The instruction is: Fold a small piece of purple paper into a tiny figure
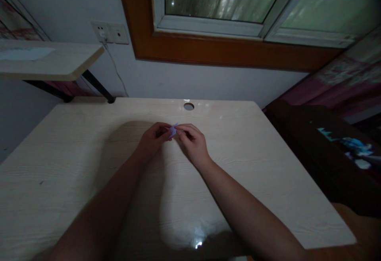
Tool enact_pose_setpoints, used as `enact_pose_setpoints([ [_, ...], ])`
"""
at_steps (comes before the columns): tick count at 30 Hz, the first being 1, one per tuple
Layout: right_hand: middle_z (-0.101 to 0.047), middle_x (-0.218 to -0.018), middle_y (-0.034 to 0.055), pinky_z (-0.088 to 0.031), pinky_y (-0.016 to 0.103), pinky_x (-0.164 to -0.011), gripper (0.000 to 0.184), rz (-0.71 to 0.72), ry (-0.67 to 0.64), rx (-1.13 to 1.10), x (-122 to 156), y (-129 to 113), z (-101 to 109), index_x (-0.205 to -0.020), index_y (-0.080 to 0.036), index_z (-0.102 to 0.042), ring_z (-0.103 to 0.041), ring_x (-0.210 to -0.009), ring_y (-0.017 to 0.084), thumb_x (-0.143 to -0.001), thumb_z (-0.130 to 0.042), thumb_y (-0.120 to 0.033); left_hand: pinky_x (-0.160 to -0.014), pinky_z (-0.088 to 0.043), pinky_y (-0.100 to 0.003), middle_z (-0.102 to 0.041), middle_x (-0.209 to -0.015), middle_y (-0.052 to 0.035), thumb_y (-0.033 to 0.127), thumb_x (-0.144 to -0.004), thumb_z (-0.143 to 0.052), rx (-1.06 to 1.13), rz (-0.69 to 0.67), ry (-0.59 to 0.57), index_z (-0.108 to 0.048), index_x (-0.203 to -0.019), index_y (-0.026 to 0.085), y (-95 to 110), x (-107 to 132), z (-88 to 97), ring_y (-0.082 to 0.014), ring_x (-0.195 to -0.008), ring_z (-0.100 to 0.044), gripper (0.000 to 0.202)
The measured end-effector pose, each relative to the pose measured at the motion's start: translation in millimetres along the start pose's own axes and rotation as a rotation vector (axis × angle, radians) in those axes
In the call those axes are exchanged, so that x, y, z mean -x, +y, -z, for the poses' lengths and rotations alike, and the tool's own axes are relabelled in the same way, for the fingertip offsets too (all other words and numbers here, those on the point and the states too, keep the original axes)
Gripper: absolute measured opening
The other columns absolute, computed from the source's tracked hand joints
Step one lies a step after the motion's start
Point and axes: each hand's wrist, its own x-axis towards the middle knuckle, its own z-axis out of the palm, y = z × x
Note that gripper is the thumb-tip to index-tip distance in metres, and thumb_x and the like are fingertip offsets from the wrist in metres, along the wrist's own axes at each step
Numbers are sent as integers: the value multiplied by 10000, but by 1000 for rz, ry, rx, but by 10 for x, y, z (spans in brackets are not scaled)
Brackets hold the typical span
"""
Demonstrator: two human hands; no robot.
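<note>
A small piece of folded purple paper (173, 130) is held between both hands over the middle of the pale wooden desk (238, 154). My left hand (153, 140) pinches its left side between thumb and fingers. From the right, my right hand (193, 140) grips the other edge, thumb below and forefinger along the top. Fingertips hide part of the paper, so its full folded shape cannot be made out.
Behind the hands is a round cable hole (189, 106) in the desk. A raised shelf (50, 60) on black legs stands at the left. A white cord (116, 68) hangs from the wall socket (110, 33). Dark furniture (321, 154) stands beyond the right edge.
</note>
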Motion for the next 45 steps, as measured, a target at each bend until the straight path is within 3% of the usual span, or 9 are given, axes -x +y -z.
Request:
enact_pose_setpoints([
  [5, -719, -1036, 47, -521, 328, -781, 177, -5, -8, 10, -1, 7, -8, -1037, -287, -747, -656, -906, 180, -922, -615, -264, -727, -546, -289, -662, -778, 5, 354, -776, -755, 13, -19, 7, -611, -1051, 187, -16, -4, 14, -137, -716, -654, 353],
  [12, -697, -992, 35, -491, 286, -664, 154, -17, -43, -9, -8, 14, -20, -1008, -266, -745, -575, -693, 129, -874, -676, -236, -683, -494, -245, -617, -752, 30, 307, -817, -719, 56, -60, 10, -584, -1088, 200, -11, 10, 17, -111, -689, -606, 320],
  [18, -705, -984, 39, -502, 291, -671, 116, -22, -90, 9, -3, 37, -23, -968, -268, -753, -604, -734, 143, -873, -688, -277, -663, -478, -243, -589, -744, 31, 311, -841, -686, 8, -77, 9, -588, -1082, 207, -7, 8, 17, -113, -671, -578, 281],
  [23, -706, -943, 41, -508, 299, -698, 88, -9, -40, 27, -2, 14, -15, -933, -260, -756, -626, -781, 158, -864, -703, -274, -728, -511, -268, -626, -848, 4, 368, -910, -609, -6, -99, 29, -596, -1101, 215, 36, 44, 5, -122, -729, -630, 246],
  [31, -686, -913, 29, -498, 297, -689, 77, -16, 31, 17, -10, 11, -17, -918, -266, -757, -601, -749, 149, -855, -719, -289, -782, -528, -278, -689, -882, -13, 338, -762, -796, -23, -80, 17, -622, -987, 188, 0, 46, -1, -135, -793, -657, 321],
  [38, -690, -980, 33, -513, 303, -711, 134, -19, 14, -40, 23, 12, -33, -1014, -279, -726, -628, -769, 150, -891, -677, -299, -760, -541, -286, -702, -868, -9, 299, -827, -730, 63, -108, -16, -601, -1080, 202, -59, 14, 12, -135, -759, -684, 301],
  [42, -671, -836, 6, -519, 295, -655, 222, -109, 36, -169, 57, 29, -42, -1134, -280, -664, -628, -666, 141, -921, -637, -331, -763, -536, -297, -717, -858, -12, 281, -836, -708, 49, -79, -10, -602, -1032, 193, -66, 16, 26, -149, -762, -700, 240],
  [45, -669, -808, 3, -522, 289, -634, 208, -145, 57, -251, 62, 38, -42, -1108, -267, -658, -631, -651, 140, -927, -626, -365, -756, -527, -299, -730, -819, -8, 285, -815, -721, 39, -55, 8, -593, -979, 190, -64, 12, 27, -160, -754, -704, 229],
])
